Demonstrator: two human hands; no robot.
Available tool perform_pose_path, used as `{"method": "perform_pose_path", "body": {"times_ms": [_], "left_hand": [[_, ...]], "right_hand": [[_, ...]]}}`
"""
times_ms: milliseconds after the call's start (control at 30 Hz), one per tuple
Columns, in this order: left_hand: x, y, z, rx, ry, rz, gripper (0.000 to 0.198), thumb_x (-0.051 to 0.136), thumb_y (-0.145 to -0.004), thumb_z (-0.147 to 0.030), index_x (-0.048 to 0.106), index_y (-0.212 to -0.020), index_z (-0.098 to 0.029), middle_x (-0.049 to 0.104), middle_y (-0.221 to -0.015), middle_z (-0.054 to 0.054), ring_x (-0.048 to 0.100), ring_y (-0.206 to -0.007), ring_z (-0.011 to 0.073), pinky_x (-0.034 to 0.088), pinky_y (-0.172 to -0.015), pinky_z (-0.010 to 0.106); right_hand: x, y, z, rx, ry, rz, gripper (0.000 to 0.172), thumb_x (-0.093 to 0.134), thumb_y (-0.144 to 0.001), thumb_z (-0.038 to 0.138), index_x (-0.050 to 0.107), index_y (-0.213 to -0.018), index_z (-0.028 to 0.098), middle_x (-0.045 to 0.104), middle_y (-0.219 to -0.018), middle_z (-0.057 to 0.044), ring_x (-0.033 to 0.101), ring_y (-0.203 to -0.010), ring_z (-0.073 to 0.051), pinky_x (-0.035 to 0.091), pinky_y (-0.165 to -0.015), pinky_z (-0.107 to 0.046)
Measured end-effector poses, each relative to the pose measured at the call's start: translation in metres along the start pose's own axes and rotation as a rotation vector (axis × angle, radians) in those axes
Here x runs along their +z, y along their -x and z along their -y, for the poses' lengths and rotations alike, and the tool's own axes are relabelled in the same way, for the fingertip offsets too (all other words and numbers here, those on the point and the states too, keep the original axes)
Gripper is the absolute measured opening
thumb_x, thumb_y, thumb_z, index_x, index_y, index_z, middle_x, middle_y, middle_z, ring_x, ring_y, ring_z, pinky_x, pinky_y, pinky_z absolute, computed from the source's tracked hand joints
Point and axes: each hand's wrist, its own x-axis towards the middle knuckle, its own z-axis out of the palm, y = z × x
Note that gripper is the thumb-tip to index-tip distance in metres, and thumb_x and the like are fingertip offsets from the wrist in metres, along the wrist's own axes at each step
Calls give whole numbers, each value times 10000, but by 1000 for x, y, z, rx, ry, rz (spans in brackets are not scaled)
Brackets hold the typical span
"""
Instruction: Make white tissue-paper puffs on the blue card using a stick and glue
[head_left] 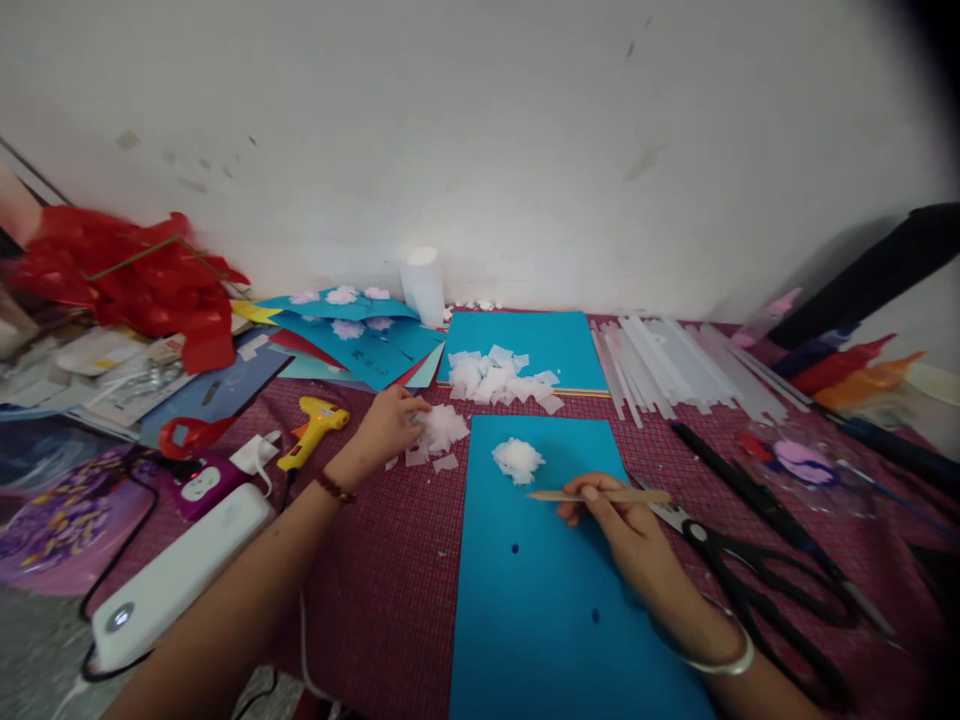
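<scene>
My left hand (pixel 386 428) reaches to a small pile of white tissue squares (pixel 442 432) on the red cloth, its fingers closed on a piece there. My right hand (pixel 619 525) rests on a blue card sheet (pixel 540 600) and pinches a thin wooden stick (pixel 600 495) that lies level, pointing left. A fluffy white tissue ball (pixel 517 459) sits on the blue sheet just beyond the stick's tip. Farther back, more tissue squares (pixel 499 380) lie heaped on a second blue sheet (pixel 555 340).
Black scissors (pixel 750 575) lie right of my right hand. A yellow glue gun (pixel 313 427), a white power strip (pixel 180 575) and cables sit at left. White strips (pixel 675 370) fan out at back right, a white cup (pixel 424 285) stands by the wall, red plastic (pixel 135 275) at far left.
</scene>
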Motion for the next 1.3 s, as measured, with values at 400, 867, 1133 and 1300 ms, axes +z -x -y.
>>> {"method": "perform_pose_path", "body": {"times_ms": [400,867,1133,1300], "left_hand": [[-43,24,1,-196,407,-6,168,599,-706,-335,569,-706,-169,566,-631,-27,502,-545,99,410,-547,230],[-33,36,22,-71,39,63,360,512,-667,-102,640,-997,-169,670,-1013,86,621,-833,208,495,-793,379],[-35,68,4,196,-347,47,140,518,-813,-186,653,-849,-179,618,-919,89,559,-886,246,436,-826,398],[-21,77,0,-8,-269,-23,160,566,-820,-325,590,-771,-174,612,-775,67,557,-759,227,418,-695,349]], "right_hand": [[-1,0,-1,-18,5,-3,253,543,-858,472,626,-819,237,669,-689,-33,634,-694,-232,518,-687,-363],[5,-4,17,7,71,78,281,555,-853,463,631,-827,194,672,-705,-42,642,-690,-208,524,-668,-338],[15,-11,22,10,62,123,285,566,-841,477,620,-797,200,659,-679,-22,629,-656,-193,523,-656,-332],[19,-12,9,8,14,103,250,534,-886,432,620,-867,198,675,-718,-20,623,-698,-182,504,-704,-313]]}}
